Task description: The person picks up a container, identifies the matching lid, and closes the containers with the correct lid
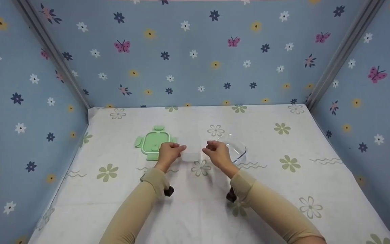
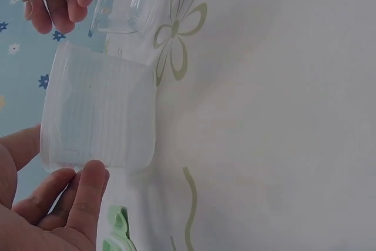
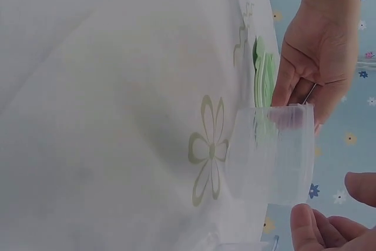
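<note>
A small translucent white plastic container (image 1: 191, 156) is in the middle, between the two hands. My left hand (image 1: 169, 155) pinches its left side near the rim, thumb on one face and fingertips on the other, as the left wrist view shows. Opposite, my right hand (image 1: 219, 155) hovers at the container's right side; its thumb and fingers (image 3: 305, 227) are apart, with nothing gripped between them. Just behind the left hand lies a green snap-on lid (image 1: 156, 139) with side clips. Partly hidden behind the right hand is a clear glass food box (image 1: 240, 156).
A white cloth with green flowers (image 1: 195, 203) covers the table. Blue walls printed with flowers and butterflies (image 1: 195, 67) stand at the back and on both sides. Black wrist cameras (image 1: 169, 191) hang under the beige sleeves (image 1: 130, 213).
</note>
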{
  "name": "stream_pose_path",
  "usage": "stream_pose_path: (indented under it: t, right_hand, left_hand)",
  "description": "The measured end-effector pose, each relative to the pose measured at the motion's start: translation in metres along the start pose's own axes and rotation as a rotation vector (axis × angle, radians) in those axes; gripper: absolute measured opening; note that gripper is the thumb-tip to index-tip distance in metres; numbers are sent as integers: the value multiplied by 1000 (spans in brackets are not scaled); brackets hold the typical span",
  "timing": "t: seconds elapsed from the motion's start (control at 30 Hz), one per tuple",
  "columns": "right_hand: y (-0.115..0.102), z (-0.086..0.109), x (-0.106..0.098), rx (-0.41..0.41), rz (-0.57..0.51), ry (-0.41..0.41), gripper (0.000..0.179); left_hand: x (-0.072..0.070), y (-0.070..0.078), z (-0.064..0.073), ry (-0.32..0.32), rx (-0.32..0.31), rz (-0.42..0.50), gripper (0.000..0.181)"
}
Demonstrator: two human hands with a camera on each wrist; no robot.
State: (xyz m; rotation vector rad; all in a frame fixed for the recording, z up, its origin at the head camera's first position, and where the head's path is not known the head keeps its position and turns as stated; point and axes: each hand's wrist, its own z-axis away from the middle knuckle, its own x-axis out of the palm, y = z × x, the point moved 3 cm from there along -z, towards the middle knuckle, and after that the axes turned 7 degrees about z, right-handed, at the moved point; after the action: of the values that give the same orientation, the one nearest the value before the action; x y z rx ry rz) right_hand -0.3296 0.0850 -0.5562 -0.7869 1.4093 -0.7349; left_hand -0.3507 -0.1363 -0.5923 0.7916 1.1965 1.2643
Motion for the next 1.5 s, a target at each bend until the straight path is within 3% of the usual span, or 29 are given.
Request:
stream_pose_path:
  t: [0.17,0.57,0.8,1.1,1.27,1.3,1.5]
  right_hand:
    - [2,1,-9,7,-13,12,38]
    - [4,4,-27,-30,-33,38,36]
    - [11,3,-32,-26,-38,56,33]
    - [21,9,-40,6,-48,44,31]
    - [27,11,-45,-11,-44,50,31]
    - [28,11,-46,-20,-38,53,31]
    - [32,10,-52,-50,-25,63,35]
  left_hand:
    - [1,0,-2,-8,-4,4,38]
    - [-2,4,4,-34,70,40,49]
    - [-5,6,1,-16,73,35,51]
    - [-11,10,6,74,170,-1,34]
    - [-12,14,13,88,226,0,33]
    - [-13,5,4,79,266,22,35]
    - [-14,7,12,90,317,6,32]
